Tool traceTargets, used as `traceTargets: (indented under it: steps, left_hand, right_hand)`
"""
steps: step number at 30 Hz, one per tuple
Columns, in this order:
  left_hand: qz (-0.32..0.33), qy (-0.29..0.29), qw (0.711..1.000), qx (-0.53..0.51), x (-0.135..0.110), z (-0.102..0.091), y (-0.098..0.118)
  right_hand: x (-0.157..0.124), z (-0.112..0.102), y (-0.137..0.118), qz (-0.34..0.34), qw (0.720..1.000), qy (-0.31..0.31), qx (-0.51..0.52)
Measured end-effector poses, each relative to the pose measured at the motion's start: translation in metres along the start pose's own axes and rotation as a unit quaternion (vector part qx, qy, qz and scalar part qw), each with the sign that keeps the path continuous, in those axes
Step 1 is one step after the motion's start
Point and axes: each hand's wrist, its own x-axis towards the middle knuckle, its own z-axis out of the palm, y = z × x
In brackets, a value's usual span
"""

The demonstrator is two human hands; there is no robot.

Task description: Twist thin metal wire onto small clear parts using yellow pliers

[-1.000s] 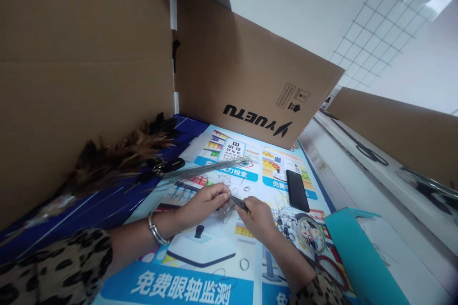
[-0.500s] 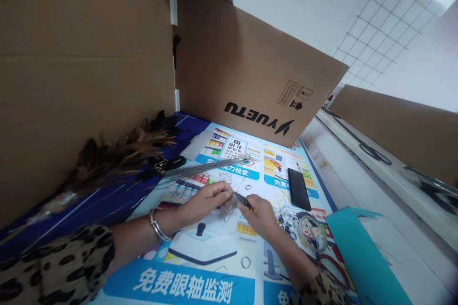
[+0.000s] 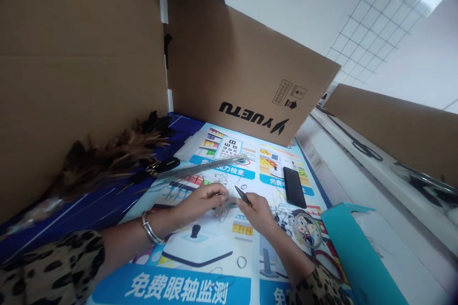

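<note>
My left hand (image 3: 205,198) pinches a thin bent piece of wire (image 3: 224,212) over the printed poster (image 3: 200,257) on the table. My right hand (image 3: 258,212) is closed round small dark pliers (image 3: 242,194), whose tip points up and left, just above the wire. The two hands almost touch. A silver bangle (image 3: 149,228) sits on my left wrist. A bundle of straight silver wires (image 3: 203,167) lies just beyond my left hand.
A brown feather duster (image 3: 110,157) lies at the left by the cardboard wall (image 3: 78,66). A black phone (image 3: 294,187) lies right of my hands. Small wire rings (image 3: 242,262), a tape roll (image 3: 308,231) and a teal folder (image 3: 358,257) lie nearby.
The pliers' tip has lifted off the wire and now points upward. My left hand keeps its pinch; the view has shifted slightly left.
</note>
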Motion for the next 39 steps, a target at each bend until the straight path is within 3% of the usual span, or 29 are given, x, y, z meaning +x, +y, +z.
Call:
traceTargets:
  steps: [8, 14, 23, 31, 39]
  left_hand:
    - [-0.021, 0.035, 0.999, -0.007, 0.001, -0.001, 0.002]
    - [-0.033, 0.048, 0.998, -0.017, 0.0, 0.003, 0.004]
    - [-0.035, 0.043, 0.998, -0.03, -0.004, 0.011, 0.006]
    - [-0.048, 0.038, 0.997, -0.045, -0.005, 0.012, 0.002]
    - [-0.039, 0.049, 0.995, -0.077, -0.006, 0.015, 0.012]
  right_hand:
    - [0.0, 0.0, -0.001, 0.011, 0.995, -0.003, 0.1]
    - [-0.005, 0.008, -0.013, 0.019, 0.97, -0.011, 0.241]
    - [-0.006, 0.007, -0.027, 0.037, 0.94, -0.037, 0.338]
    - [-0.006, 0.006, -0.024, 0.064, 0.914, -0.037, 0.4]
    - [-0.006, 0.004, -0.024, 0.049, 0.92, -0.082, 0.379]
